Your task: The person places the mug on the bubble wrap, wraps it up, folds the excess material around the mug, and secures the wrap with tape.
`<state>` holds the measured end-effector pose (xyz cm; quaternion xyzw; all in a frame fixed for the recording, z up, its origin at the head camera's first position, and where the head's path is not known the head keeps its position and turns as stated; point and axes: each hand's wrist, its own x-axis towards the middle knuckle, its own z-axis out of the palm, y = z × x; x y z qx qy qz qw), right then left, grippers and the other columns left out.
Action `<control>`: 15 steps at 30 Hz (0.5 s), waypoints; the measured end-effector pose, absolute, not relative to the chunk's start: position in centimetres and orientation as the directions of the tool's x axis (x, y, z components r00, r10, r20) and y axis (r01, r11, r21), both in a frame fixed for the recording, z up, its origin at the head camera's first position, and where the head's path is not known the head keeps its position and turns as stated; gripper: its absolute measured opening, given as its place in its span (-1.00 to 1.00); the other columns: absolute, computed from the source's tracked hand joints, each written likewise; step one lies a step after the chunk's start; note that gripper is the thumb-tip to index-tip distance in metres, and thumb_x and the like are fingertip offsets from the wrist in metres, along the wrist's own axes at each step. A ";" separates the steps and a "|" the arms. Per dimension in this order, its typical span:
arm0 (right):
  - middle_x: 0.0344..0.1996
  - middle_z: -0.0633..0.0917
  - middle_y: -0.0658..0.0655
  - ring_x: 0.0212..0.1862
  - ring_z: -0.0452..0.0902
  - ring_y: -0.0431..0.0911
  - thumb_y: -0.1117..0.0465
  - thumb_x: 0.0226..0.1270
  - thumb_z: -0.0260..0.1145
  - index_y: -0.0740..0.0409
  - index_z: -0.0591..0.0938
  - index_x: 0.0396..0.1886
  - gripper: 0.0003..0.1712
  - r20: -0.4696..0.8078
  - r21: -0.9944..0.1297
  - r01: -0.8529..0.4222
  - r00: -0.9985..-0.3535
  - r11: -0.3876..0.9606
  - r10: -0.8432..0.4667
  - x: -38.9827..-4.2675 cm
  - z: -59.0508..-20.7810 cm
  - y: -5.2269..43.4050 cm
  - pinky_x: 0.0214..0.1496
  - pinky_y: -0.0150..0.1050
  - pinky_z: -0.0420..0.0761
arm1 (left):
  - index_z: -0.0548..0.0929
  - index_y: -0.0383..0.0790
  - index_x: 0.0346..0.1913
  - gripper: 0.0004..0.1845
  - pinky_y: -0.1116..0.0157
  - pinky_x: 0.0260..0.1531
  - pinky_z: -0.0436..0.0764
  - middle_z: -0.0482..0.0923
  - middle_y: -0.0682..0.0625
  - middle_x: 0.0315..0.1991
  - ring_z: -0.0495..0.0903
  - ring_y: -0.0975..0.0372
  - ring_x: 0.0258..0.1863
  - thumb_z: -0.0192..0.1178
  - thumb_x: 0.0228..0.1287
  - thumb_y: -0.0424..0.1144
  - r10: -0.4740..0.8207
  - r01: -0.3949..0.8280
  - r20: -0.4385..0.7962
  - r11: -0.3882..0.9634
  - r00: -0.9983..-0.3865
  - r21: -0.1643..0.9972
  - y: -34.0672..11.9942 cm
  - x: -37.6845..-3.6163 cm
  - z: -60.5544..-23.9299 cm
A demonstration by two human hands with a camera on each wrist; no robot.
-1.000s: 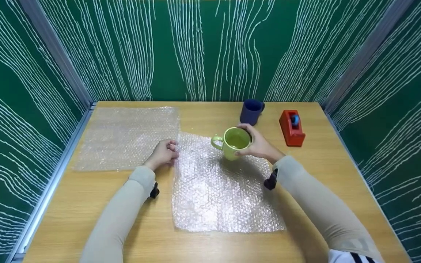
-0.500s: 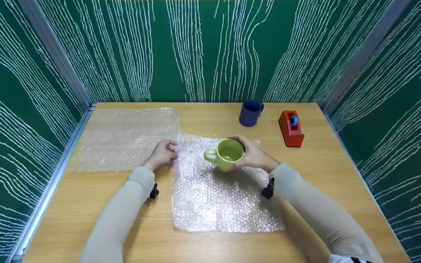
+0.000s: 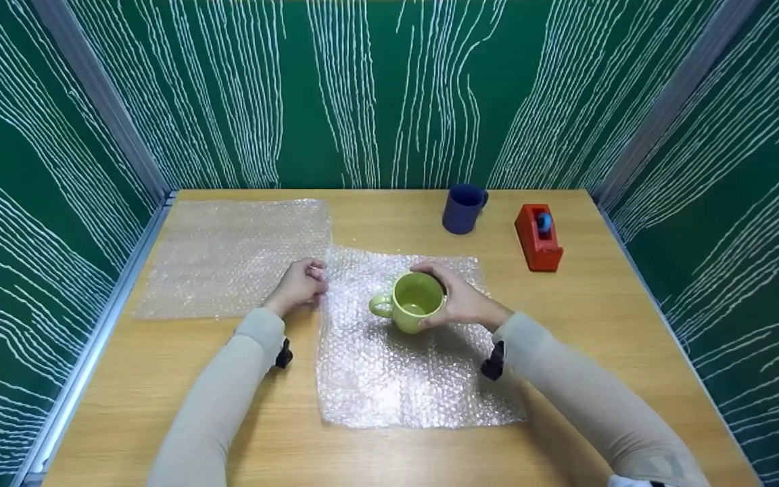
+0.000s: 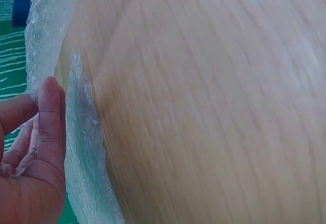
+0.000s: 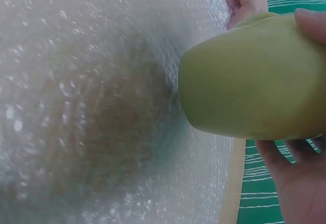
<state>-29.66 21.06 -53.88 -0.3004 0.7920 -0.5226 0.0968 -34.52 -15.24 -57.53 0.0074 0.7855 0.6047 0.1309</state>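
In the head view my right hand [image 3: 460, 297] holds a yellow-green mug [image 3: 408, 312] from its right side, thumb and fingers spread around it. Its handle points left and its mouth faces up, tilted toward the camera. The mug [image 5: 244, 81] hangs just over the bubble wrap in the right wrist view; whether its base touches is unclear. My left hand [image 3: 297, 287] pinches the left edge of the front bubble wrap sheet [image 3: 376, 385] near its upper corner. Thumb and index finger of the left hand [image 4: 35, 168] meet at the film in the left wrist view.
A second bubble wrap sheet [image 3: 241, 250] lies flat at the back left. Behind the mug stands a dark blue mug [image 3: 460, 211], with a red tape dispenser [image 3: 538, 238] to its right. Green panels with white lines [image 3: 389, 95] enclose the wooden table [image 3: 274, 433].
The right hand has brought the green mug toward the front and left, lower over the middle of the front sheet. My left hand stays at the sheet's edge.
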 end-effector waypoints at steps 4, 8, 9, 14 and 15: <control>0.41 0.57 0.36 0.43 0.48 0.29 0.34 -0.16 0.80 0.37 0.40 0.55 0.21 0.152 -0.884 -0.373 -0.798 0.281 -0.583 -29.2 -54.1 20.9 0.63 0.24 0.35 | 0.52 -0.47 0.29 -0.49 0.39 -0.51 0.65 0.47 0.00 -0.21 0.54 0.26 -0.40 0.21 0.26 -0.62 0.161 -0.136 -0.187 0.283 -0.969 0.949 -15.3 -34.5 -57.4; 0.44 0.56 0.32 0.45 0.47 0.25 0.32 -0.17 0.80 0.35 0.39 0.56 0.23 0.134 -0.882 -0.366 -0.800 0.298 -0.585 -29.0 -54.5 21.0 0.64 0.21 0.35 | 0.52 -0.48 0.30 -0.48 0.40 -0.51 0.64 0.45 -0.03 -0.18 0.53 0.26 -0.38 0.20 0.24 -0.63 0.162 -0.131 -0.182 0.286 -0.970 0.949 -15.3 -34.4 -57.2; 0.44 0.56 0.32 0.46 0.47 0.25 0.32 -0.17 0.80 0.37 0.39 0.56 0.23 0.130 -0.884 -0.362 -0.800 0.297 -0.586 -29.0 -54.6 21.0 0.65 0.19 0.34 | 0.53 -0.49 0.30 -0.48 0.40 -0.51 0.63 0.46 -0.04 -0.18 0.54 0.25 -0.38 0.19 0.25 -0.63 0.161 -0.127 -0.179 0.287 -0.971 0.949 -15.2 -34.3 -57.2; 0.43 0.57 0.35 0.45 0.48 0.26 0.38 -0.18 0.79 0.44 0.36 0.55 0.23 0.119 -0.896 -0.343 -0.798 0.283 -0.591 -29.0 -54.9 20.9 0.65 0.15 0.35 | 0.52 -0.50 0.29 -0.49 0.41 -0.53 0.61 0.45 -0.03 -0.20 0.53 0.26 -0.40 0.19 0.25 -0.64 0.161 -0.117 -0.167 0.284 -0.973 0.952 -15.2 -34.3 -57.3; 0.43 0.57 0.36 0.45 0.48 0.27 0.39 -0.18 0.79 0.46 0.36 0.54 0.23 0.120 -0.897 -0.342 -0.798 0.281 -0.591 -28.9 -54.9 20.8 0.65 0.15 0.35 | 0.52 -0.50 0.29 -0.49 0.42 -0.53 0.61 0.45 -0.02 -0.21 0.53 0.26 -0.41 0.19 0.25 -0.64 0.162 -0.116 -0.166 0.283 -0.973 0.952 -15.2 -34.4 -57.3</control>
